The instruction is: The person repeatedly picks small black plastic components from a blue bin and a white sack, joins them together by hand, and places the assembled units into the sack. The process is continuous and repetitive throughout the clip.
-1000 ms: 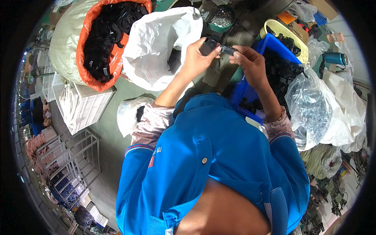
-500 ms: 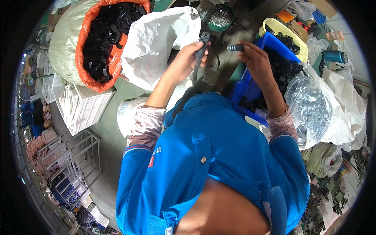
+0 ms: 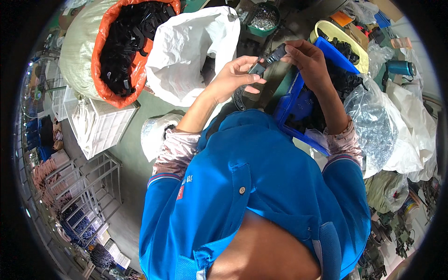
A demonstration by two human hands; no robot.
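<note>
Above the workbench my left hand (image 3: pixel 235 78) pinches a long black plastic part (image 3: pixel 257 69) between thumb and fingers. Its curved, ribbed tail (image 3: pixel 239 99) hangs below the hand toward my lap. My right hand (image 3: pixel 308 60) grips a short black piece (image 3: pixel 277 53) with a ribbed, metallic-looking end. That end meets the upper end of the long part; whether it sits inside it, I cannot tell. Left of my hands stands an open white sack (image 3: pixel 163 60). A blue crate (image 3: pixel 285 109) holding black parts is beside my right forearm.
An orange-lined sack (image 3: pixel 96 70) full of black parts stands far left. A green bowl (image 3: pixel 264 31) of small metal pieces lies beyond my hands. To the right are a yellow tub (image 3: pixel 322 27), clear plastic bags (image 3: pixel 371 121) and a blue cylinder (image 3: pixel 401 67). White crates (image 3: pixel 109 123) stand left.
My hands have come together. The long part has tilted to the right, and the short piece has moved up and turned so its metallic end touches it.
</note>
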